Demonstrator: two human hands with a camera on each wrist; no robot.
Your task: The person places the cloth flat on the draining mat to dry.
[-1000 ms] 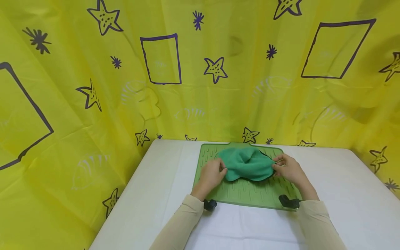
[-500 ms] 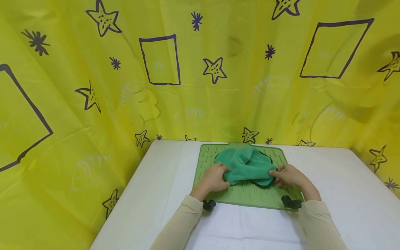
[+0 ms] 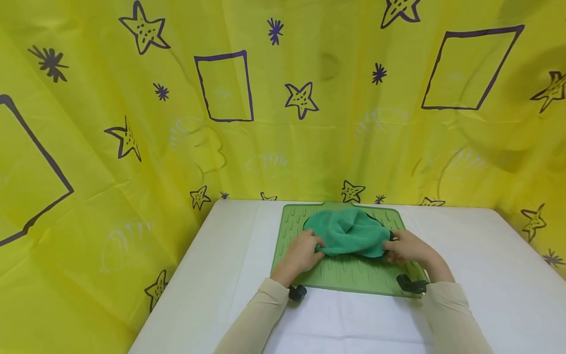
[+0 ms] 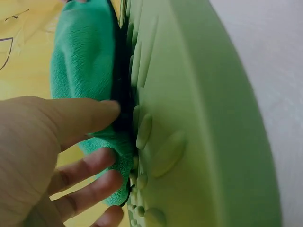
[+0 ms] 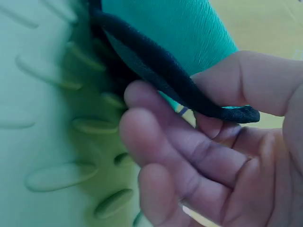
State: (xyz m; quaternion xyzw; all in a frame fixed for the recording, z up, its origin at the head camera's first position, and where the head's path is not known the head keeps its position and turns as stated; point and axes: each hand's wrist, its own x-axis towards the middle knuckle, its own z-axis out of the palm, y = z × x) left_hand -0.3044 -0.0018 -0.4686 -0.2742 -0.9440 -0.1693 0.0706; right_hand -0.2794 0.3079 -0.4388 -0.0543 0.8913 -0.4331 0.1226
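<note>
Left grip (image 3: 302, 251), right grip (image 3: 409, 247) — both pinching green cloth (image 3: 347, 233), its near edge farther back than a moment ago

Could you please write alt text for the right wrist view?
The right hand pinches the dark edge of a green cloth. A light green mat with raised oval ridges fills the picture's left side, and a blurred yellowish background shows at upper right.
</note>
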